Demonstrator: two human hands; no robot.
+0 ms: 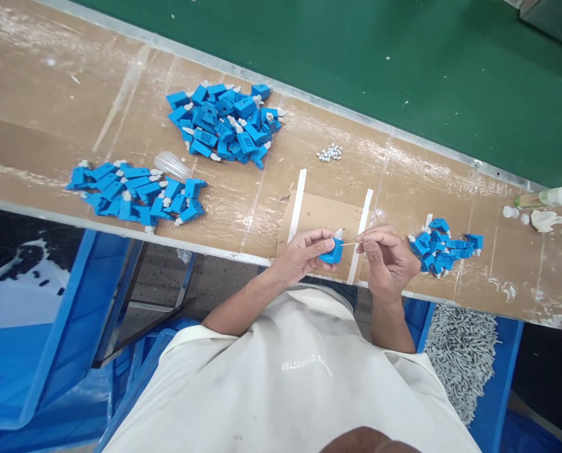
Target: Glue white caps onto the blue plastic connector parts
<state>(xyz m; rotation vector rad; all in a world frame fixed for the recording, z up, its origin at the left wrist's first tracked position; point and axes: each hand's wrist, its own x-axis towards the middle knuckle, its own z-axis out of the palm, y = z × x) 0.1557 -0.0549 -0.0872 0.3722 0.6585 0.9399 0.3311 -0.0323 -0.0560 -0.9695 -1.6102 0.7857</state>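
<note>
Between the fingers of my left hand is a small blue plastic part with a white piece on its top. My right hand pinches a thin wooden stick, its tip touching or very close to the right side of the blue part. Both hands are over a cardboard sheet held by two white tape strips. To the right of my right hand lies a small pile of blue parts. Beyond the sheet is a little cluster of tiny grey-white pieces.
Two larger heaps of blue parts, one farther back and one nearer, lie left, with a clear plastic piece between. A lidless container lies far right. Below the bench edge stand a blue bin of grey pieces and blue crates.
</note>
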